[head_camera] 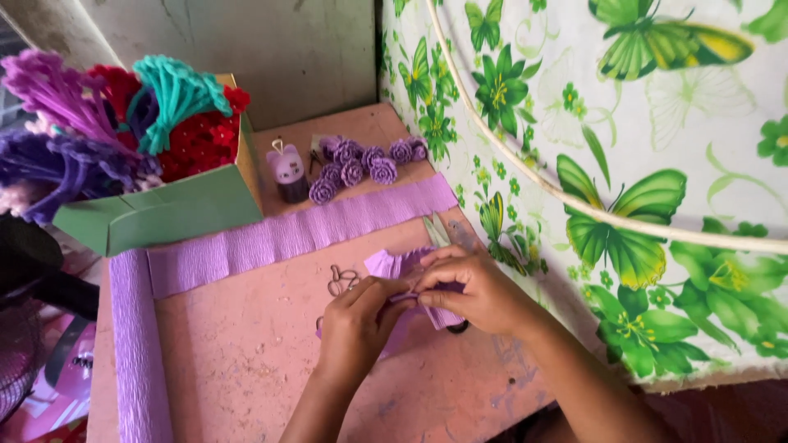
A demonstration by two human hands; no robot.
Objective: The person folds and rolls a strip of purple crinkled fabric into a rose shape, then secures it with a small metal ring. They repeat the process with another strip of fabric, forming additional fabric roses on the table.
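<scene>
I am pinching a folded lilac crepe-paper strip (404,271) between my left hand (359,321) and right hand (471,289): light, soft, probably tear-prone; holding its gathered edge.

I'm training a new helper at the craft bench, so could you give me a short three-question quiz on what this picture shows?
1. True or false: both hands pinch the folded strip of lilac crepe paper.
2. What lies behind the long flat strip of lilac crepe paper, near the wall? A) finished purple paper rosettes B) a glass jar C) a hammer
3. Fill in: the green cardboard box holds bundles of fuzzy pipe ______.

Key
1. True: the left hand and right hand meet on it above the pink wooden table.
2. A, the rosettes.
3. Cleaners.
</scene>
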